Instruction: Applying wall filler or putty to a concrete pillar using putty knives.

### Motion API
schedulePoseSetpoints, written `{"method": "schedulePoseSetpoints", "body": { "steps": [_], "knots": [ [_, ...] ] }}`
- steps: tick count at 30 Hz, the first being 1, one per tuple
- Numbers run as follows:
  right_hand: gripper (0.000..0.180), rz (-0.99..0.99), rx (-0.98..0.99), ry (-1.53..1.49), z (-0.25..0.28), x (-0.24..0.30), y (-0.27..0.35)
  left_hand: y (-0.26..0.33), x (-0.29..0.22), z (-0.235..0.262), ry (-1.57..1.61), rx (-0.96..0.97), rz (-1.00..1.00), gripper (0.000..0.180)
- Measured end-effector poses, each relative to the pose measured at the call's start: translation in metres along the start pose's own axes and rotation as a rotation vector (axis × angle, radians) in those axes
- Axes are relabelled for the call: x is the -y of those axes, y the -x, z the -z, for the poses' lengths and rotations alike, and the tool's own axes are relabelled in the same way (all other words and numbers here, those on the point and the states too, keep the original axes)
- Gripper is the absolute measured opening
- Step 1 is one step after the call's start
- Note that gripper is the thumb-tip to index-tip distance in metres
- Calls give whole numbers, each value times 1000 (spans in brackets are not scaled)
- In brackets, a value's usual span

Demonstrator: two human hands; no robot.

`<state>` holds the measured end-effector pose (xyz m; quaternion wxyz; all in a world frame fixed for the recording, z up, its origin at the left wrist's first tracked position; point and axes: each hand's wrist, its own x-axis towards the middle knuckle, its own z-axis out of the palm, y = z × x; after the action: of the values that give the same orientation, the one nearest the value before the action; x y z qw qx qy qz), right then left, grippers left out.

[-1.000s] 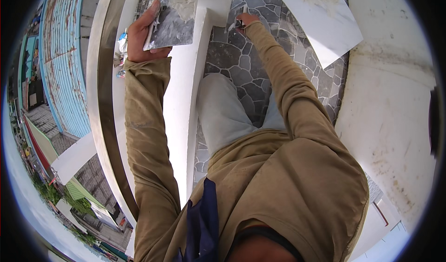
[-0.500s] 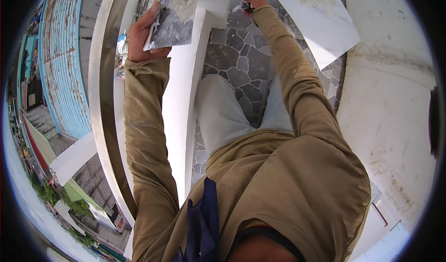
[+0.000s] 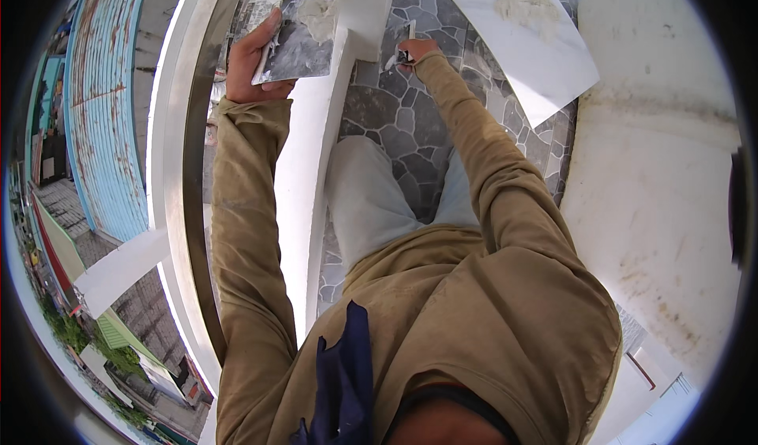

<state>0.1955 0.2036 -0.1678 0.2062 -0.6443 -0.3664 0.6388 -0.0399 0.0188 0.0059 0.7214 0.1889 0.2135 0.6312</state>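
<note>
My left hand point(image 3: 246, 62) grips a flat, dark grey rectangular board point(image 3: 298, 56) by its left and near edges. White smears cover the board, and a lump of pale putty point(image 3: 318, 20) sits on its far right part. To the right, my right hand point(image 3: 418, 49) is closed around a small putty-smeared scraper point(image 3: 403, 55) with a dark handle. Part of the scraper is hidden by the fingers. It is held apart from the board, above the stone floor.
A white sheet point(image 3: 545, 66) with drying putty at its far end lies right of my right arm. A white ledge point(image 3: 304, 208) and metal rail point(image 3: 189, 208) run along my left, with rooftops beyond. Grey stone paving point(image 3: 418, 121) lies below; a stained white surface point(image 3: 647, 168) is at right.
My right hand has drawn nearer to me and slightly left with the scraper. The left hand and board have shifted slightly rightward, and the whole view has moved a little.
</note>
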Motion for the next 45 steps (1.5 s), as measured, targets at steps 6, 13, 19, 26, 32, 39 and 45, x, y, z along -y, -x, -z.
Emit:
{"method": "schedulePoseSetpoints", "body": {
  "steps": [6, 13, 19, 26, 32, 39, 45],
  "knots": [
    [24, 3, 32, -21, -4, 12, 8, -1, 3, 1, -26, -79, -34, 33],
    [23, 78, 102, -106, 1, 47, 13, 0, 3, 7, -54, -48, -20, 33],
    [25, 157, 117, -120, 4, 88, 21, 1, 2, 8, -54, -31, 13, 31],
    [19, 230, 78, -96, 16, 99, 32, 6, 4, 9, -75, -131, -61, 30],
    [19, 98, 68, -29, 18, 45, 25, -3, 3, 5, -60, -83, -15, 36],
    [23, 58, 81, -76, -4, 28, 38, 2, 1, 0, -71, -155, 28, 37],
    [25, 164, 153, -150, 6, 71, 45, 2, 1, 1, -57, -24, -4, 29]
  ]
}}
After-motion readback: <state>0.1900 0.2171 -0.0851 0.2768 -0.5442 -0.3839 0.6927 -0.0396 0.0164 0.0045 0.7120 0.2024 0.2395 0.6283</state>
